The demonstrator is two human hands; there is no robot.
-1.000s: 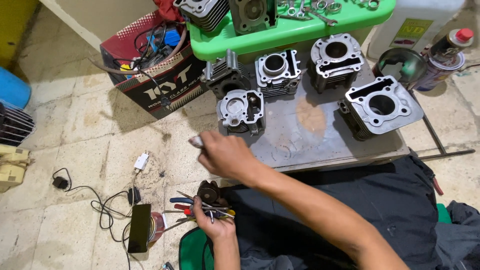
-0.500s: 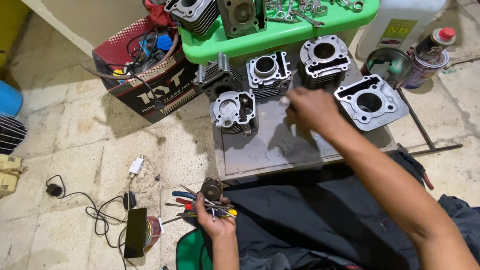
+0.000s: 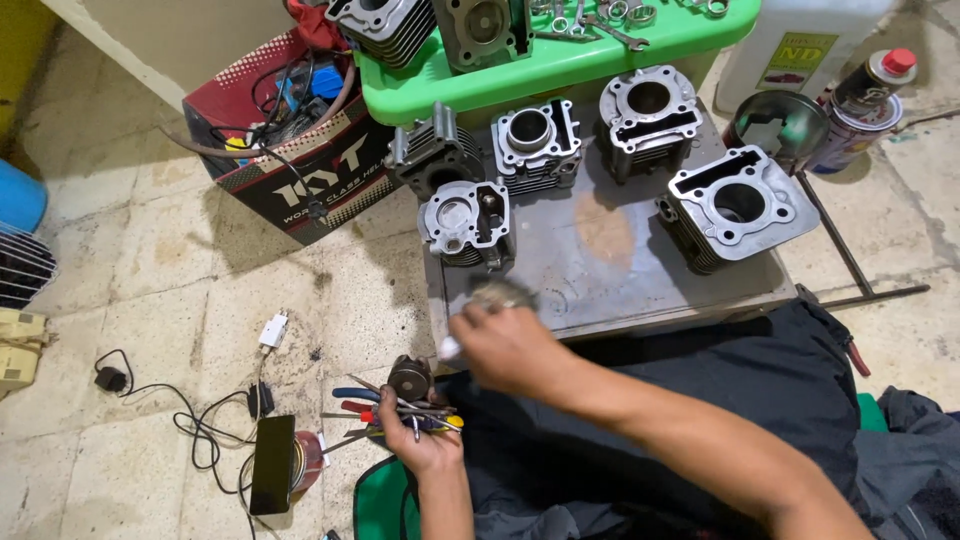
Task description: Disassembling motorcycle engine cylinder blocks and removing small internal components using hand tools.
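The left hand [image 3: 425, 440] is closed around a small dark piston [image 3: 409, 377] and a bundle of small screwdrivers [image 3: 385, 408] with coloured handles. The right hand [image 3: 510, 345] is blurred, its fingers curled on a small grey metal part [image 3: 497, 295]; what part, I cannot tell. Just beyond these fingers stands an engine cylinder block [image 3: 468, 222] on the metal plate [image 3: 610, 260]. Farther away are a red and black cardboard box [image 3: 300, 170], a white jug with a yellow label [image 3: 790, 50] and a spray can with a red cap [image 3: 865, 95].
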